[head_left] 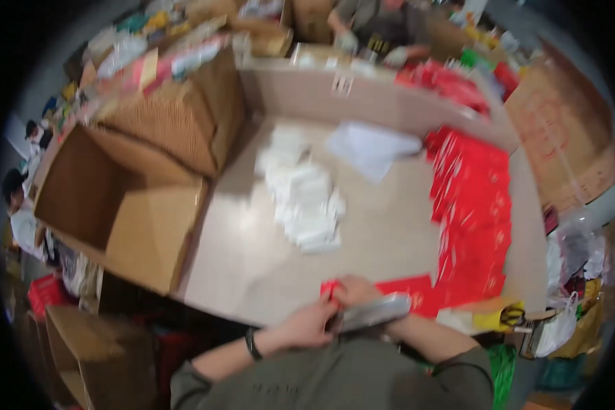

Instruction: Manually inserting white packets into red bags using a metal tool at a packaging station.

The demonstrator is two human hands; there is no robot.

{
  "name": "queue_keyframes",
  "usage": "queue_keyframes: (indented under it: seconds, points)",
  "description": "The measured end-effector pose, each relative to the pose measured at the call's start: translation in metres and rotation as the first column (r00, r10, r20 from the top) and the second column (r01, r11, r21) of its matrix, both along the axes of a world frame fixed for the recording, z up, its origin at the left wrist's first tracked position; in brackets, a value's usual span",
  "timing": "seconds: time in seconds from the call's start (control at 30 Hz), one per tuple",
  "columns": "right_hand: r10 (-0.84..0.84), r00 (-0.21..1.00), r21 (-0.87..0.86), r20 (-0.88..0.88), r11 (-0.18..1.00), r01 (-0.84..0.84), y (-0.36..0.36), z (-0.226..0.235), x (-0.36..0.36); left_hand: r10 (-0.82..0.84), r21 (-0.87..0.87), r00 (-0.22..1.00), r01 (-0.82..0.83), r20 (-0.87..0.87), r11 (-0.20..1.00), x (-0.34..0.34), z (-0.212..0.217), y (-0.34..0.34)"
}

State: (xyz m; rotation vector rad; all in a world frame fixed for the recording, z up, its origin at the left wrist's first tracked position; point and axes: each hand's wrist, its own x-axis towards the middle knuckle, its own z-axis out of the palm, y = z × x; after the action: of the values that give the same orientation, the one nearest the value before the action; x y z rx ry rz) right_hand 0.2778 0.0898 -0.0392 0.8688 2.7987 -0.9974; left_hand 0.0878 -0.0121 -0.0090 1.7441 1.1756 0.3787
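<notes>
At the near edge of the table my left hand (309, 324) and my right hand (357, 291) meet, both with closed fingers. A small piece of a red packet (329, 288) shows at their fingertips. From my left hand's fingers a silvery, shiny plastic packet (374, 311) reaches across in front of my right wrist; how it is held is partly hidden. Just right of my hands, overlapping red packets (473, 212) run up the table's right side. A loose pile of small white packets (307, 205) lies in the middle, with a white sheet or bag (372, 148) behind it.
An open cardboard box (154, 225) stands at the table's left, another box (178, 113) behind it. A raised panel (287, 89) borders the table's far side; a person (383, 34) in gloves is beyond it. Yellow-and-black scissors or a tool (502, 318) lies at the near right corner.
</notes>
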Motion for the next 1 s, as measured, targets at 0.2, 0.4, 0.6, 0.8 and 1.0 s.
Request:
queue_keyframes:
  seconds: [0.2,0.4,0.6,0.8,1.0]
  points:
    - [-0.359,0.892,0.156,-0.274,0.899,0.410,-0.031,0.062,-0.006,0.518,-0.011,0.842,-0.525,-0.154,0.851,-0.049,0.018,-0.013]
    - [-0.395,0.893,0.126,0.217,0.918,0.375,-0.035,0.044,-0.037,0.569,0.297,0.771,-0.494,-0.287,0.818,-0.072,-0.012,-0.036]
    - [-0.472,0.880,0.018,0.052,0.882,0.472,-0.035,0.038,-0.031,0.363,0.234,0.865,-0.295,-0.347,0.927,-0.089,0.006,-0.045]
    - [-0.431,0.899,0.106,0.072,0.900,0.423,-0.039,0.040,-0.040,0.157,0.357,0.974,-0.089,-0.166,0.930,-0.077,0.016,-0.001]
    - [-0.349,0.916,0.085,-0.198,0.925,0.371,0.056,0.070,-0.059,0.164,0.631,0.695,-0.710,0.700,0.314,-0.101,0.142,-0.058]
